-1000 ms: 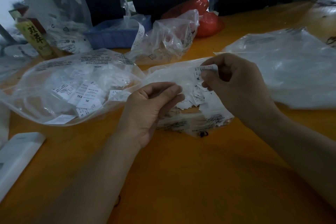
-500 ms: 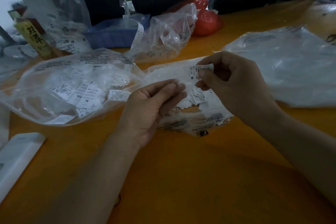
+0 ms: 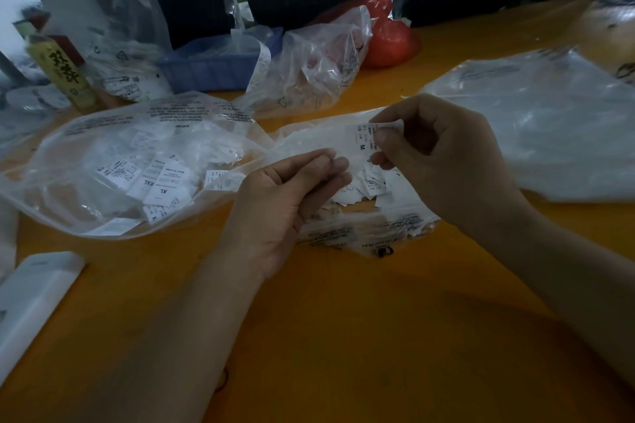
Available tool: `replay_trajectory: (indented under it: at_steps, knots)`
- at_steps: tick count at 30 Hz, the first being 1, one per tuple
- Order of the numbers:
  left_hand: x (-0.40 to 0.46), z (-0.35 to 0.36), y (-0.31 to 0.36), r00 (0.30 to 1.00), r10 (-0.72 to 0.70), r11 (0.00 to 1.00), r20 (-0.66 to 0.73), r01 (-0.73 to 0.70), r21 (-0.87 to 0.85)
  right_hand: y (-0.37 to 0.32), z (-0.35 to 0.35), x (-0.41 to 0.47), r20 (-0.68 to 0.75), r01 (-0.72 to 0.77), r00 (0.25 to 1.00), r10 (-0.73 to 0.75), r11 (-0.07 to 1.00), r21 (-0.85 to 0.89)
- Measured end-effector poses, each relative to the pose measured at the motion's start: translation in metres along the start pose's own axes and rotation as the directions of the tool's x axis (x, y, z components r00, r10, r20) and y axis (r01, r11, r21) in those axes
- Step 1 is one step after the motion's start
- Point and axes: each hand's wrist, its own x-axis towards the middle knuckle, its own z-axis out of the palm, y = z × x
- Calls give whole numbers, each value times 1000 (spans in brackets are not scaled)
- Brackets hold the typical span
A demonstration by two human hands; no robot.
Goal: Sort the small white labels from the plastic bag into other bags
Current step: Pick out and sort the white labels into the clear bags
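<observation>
A person's two bare hands work over an orange table (image 3: 343,319). Far left of the grip lies a white box (image 3: 31,299), then a clear plastic bag (image 3: 103,161) holding white labels printed XL and XXL. The left hand (image 3: 278,209), fingers loosely curled, pinches the edge of the middle bag (image 3: 360,233). Just right of it, the right hand (image 3: 443,161) pinches a small white label (image 3: 364,139) marked M above that bag's loose labels. Further right lies another clear bag (image 3: 549,127).
</observation>
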Motion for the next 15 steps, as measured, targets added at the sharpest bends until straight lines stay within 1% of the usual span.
replay_trajectory:
  at_steps: [3, 6, 11, 15]
  knots:
    - [0, 0, 0, 1000, 3, 1000, 1, -3, -7, 0, -1, 1, -20, 1, 1000, -1, 1000, 14]
    - [0, 1, -1, 1000, 2, 1000, -13, -2, -5, 3, 2, 0, 26, -7, 1000, 9, 999, -47]
    - [0, 1, -1, 999, 10, 1000, -31, -10, 20, 6, 3, 1, 83, -13, 996, 22, 995, -103]
    - [0, 0, -3, 999, 37, 998, -36, -35, 55, 7, 3, 0, 127, -19, 991, 34, 993, -114]
